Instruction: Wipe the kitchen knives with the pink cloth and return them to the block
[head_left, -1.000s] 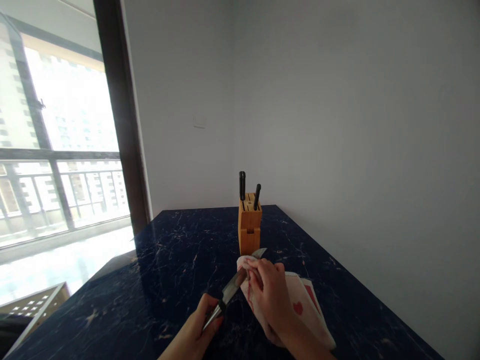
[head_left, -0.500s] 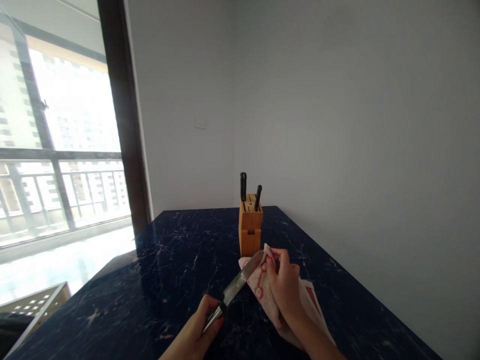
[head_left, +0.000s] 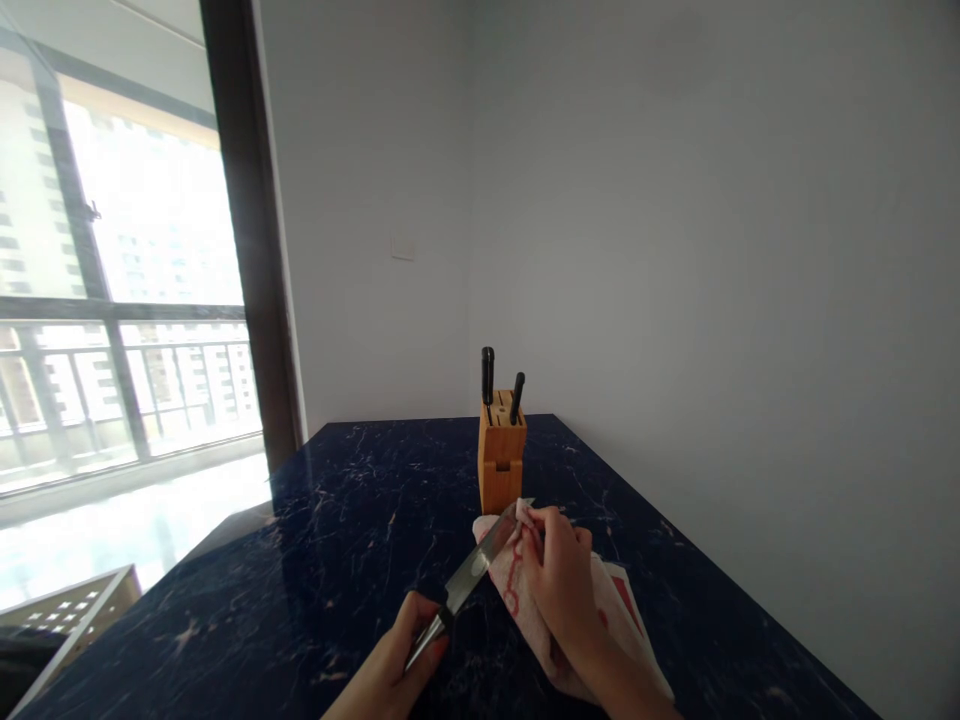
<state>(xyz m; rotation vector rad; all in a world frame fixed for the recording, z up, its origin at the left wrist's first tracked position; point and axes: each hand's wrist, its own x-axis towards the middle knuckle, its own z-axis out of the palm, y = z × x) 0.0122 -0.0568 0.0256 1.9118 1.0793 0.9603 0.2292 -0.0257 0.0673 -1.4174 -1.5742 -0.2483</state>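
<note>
My left hand [head_left: 409, 640] is closed round the handle of a knife [head_left: 476, 568], whose blade slants up and to the right. Near the blade's tip, my right hand [head_left: 559, 570] pinches a fold of a white cloth with red markings [head_left: 525, 600] against the metal. The tip shows just past the fold. The rest of the cloth hangs below my right hand and forearm. Just beyond the blade stands a wooden knife block [head_left: 502, 470] with black-handled knives [head_left: 487, 375] upright in its slots.
The dark blue marbled table [head_left: 360, 530] reaches to a grey wall corner. Under my right forearm lies something flat, white and red [head_left: 624, 590]. A perforated beige container [head_left: 82, 610] is at the lower left, beside a large window [head_left: 165, 230].
My right hand and the pinched cloth have moved slightly left and down along the blade, and the tip now shows beyond them. My left hand has hardly moved.
</note>
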